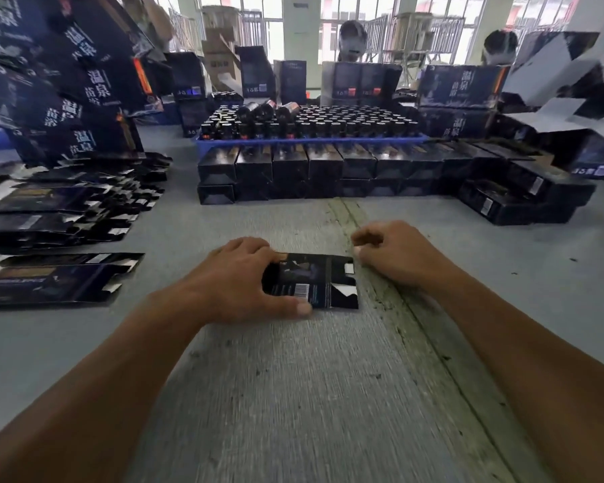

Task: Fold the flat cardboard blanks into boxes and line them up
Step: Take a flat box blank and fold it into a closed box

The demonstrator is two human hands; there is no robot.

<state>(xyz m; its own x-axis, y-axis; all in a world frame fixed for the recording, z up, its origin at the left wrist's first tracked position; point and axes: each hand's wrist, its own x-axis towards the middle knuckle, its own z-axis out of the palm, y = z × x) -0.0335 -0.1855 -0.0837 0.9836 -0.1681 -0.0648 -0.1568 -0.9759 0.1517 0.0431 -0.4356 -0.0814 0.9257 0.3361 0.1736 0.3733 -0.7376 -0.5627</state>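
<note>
Grey felt covers the table, where one flat blank lies at the middle. The left hand spreads over its left end, thumb at the near edge; the right hand sits loosely curled, holding nothing, just beside the tabbed right end. Thin card looks light and creasable, so take it by the long edges. Finished boxes line the far side, blank stacks lie left, and open felt remains nearby.
</note>
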